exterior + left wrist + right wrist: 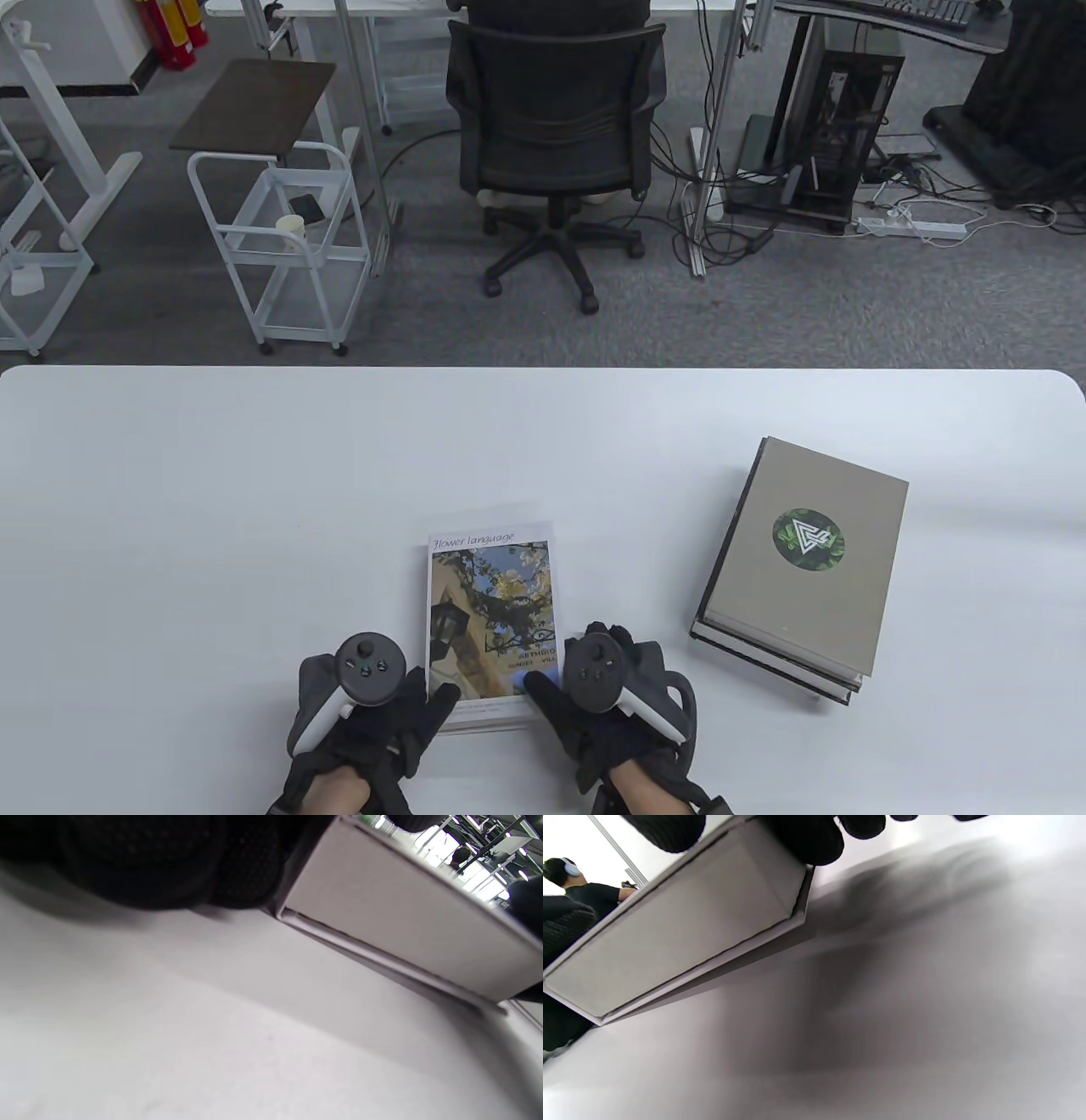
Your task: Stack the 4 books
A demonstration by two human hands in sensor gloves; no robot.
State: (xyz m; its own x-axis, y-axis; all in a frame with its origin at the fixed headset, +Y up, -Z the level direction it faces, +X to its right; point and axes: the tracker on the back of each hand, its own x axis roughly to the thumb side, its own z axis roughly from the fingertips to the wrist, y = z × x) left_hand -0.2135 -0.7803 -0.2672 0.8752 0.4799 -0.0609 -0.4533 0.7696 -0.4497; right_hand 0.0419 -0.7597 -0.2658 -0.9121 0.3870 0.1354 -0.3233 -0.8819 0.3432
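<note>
A: Listing first: one white book (492,624), cover reading "Flower language" over a photograph of a lantern and foliage, rectangular, glossy, lying at the near middle of the bench (254,509).

B: Grip?

A: Left hand (373,713), black knit glove, holds its near left corner, thumb on the cover. Right hand (594,688) grasps the near right corner, thumb likewise on top, fingers (806,836) curled round the edge in the right wrist view. Both wrist views show a pale matte page block with a thin cover board projecting below it; whether the near edge touches the bench, I cannot tell.

B: Other stock?

A: One stack of books (797,564) to the right, well apart, set at an angle. Top cover grey, matte, with a round green leaf emblem; dark and white edges stepped beneath.

B: Room?

A: Bench smooth, white, rounded corners. Bare surface between book and stack, and broad bare surface left and beyond.
</note>
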